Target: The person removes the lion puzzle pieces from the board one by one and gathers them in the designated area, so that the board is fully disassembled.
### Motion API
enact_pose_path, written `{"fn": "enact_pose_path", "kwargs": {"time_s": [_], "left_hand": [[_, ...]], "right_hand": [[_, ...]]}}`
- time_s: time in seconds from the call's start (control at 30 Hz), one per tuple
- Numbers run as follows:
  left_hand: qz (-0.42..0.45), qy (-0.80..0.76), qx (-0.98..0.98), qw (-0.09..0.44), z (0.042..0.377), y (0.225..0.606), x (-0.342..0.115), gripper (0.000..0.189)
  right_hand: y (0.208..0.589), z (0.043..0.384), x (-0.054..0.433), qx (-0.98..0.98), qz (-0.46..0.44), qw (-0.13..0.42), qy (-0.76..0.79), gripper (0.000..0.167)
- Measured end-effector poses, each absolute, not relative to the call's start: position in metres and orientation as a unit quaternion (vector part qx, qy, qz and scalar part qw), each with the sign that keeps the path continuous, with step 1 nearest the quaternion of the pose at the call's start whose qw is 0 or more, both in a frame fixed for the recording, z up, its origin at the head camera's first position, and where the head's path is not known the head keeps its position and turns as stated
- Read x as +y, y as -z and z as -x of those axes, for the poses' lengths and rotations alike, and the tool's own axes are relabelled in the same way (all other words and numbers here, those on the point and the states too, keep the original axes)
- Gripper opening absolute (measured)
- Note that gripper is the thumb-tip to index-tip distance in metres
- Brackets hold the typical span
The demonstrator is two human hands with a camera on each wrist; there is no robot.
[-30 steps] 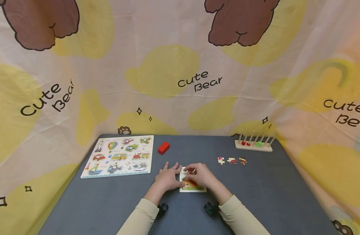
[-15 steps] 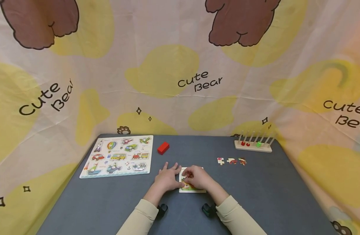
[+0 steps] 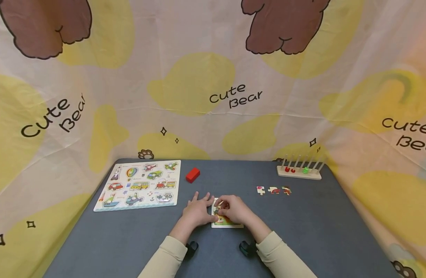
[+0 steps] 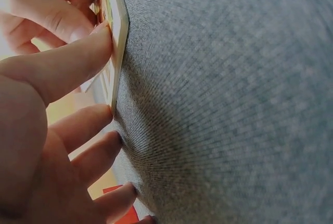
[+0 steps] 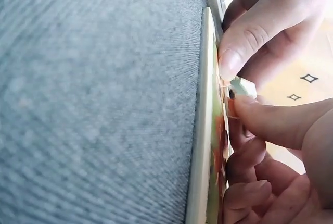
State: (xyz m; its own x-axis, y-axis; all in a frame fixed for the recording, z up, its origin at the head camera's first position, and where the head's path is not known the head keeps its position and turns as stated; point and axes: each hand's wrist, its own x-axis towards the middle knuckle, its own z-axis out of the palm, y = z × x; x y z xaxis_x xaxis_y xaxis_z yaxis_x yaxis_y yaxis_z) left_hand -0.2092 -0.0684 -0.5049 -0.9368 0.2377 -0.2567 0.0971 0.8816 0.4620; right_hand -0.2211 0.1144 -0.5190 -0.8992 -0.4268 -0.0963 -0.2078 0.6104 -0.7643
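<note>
A small white-edged jigsaw board (image 3: pixel 230 225) with a colourful picture lies flat at the table's front middle. My left hand (image 3: pixel 197 211) has its fingers spread on the cloth at the board's left, its thumb resting on the board's edge, as the left wrist view confirms. Above the board, my right hand (image 3: pixel 236 210) pinches a jigsaw piece (image 5: pixel 243 86), seen tilted up from the board's surface in the right wrist view. That hand covers much of the picture. Three loose jigsaw pieces (image 3: pixel 274 190) lie in a row to the right.
A large vehicle puzzle board (image 3: pixel 129 197) lies at the left, with a red block (image 3: pixel 193 175) beside it. At the back right stands a wooden peg stand (image 3: pixel 299 174) with red and green beads. A patterned cloth (image 3: pixel 213 127) hangs behind the table.
The right hand has shifted slightly left and down over the board, its fingers drawn closer together. The left hand stays in its place.
</note>
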Motion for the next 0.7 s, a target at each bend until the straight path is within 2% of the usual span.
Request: {"fn": "enact_pose_path", "kwargs": {"time_s": [0.3,0.7], "left_hand": [[-0.084,-0.227,0.958,0.154,0.209,0.507,-0.069,0.079],[-0.091,-0.222,0.958,0.156,0.209,0.503,-0.069,0.08]], "right_hand": [[0.516,0.224,0.12,0.869,0.129,0.107,0.466,0.014],[0.501,0.224,0.144,0.874,0.119,0.042,0.47,0.01]]}}
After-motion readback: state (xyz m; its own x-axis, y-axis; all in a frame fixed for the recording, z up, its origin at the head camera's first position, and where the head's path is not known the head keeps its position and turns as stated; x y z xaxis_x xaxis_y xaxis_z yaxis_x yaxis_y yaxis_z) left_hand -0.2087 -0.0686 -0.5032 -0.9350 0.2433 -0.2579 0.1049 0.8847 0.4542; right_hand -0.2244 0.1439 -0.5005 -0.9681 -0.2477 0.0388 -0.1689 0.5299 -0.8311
